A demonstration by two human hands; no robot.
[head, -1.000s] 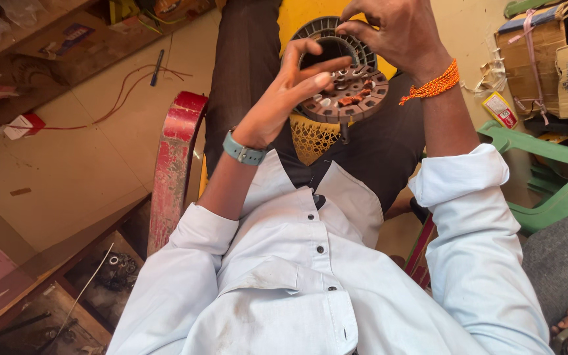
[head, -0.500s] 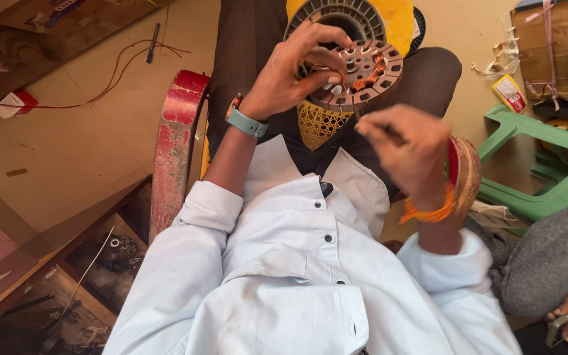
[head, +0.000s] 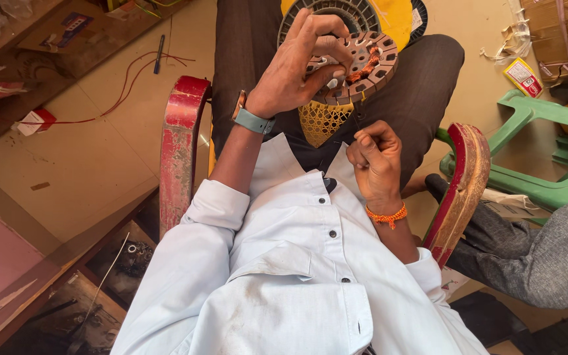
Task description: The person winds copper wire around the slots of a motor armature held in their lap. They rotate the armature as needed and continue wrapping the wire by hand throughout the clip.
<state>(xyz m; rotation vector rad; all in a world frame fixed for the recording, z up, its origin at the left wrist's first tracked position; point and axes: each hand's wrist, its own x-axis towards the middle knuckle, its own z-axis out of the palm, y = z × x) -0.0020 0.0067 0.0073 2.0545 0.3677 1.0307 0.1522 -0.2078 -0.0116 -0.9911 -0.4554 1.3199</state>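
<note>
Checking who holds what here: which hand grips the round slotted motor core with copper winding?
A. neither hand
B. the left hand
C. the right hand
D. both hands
B: the left hand grips the motor core, while the right hand is closed lower down, apart from it.

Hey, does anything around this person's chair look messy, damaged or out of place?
Yes. Red wire trails loose across the floor left of the chair, and the red armrests are scuffed and worn. The left hand grips the stator normally.

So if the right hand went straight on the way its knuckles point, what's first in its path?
Probably the stator held in the left hand. The right hand is a closed fist just below it, pointing up toward its lower rim; depth is unclear, so it might pass beneath.
</note>
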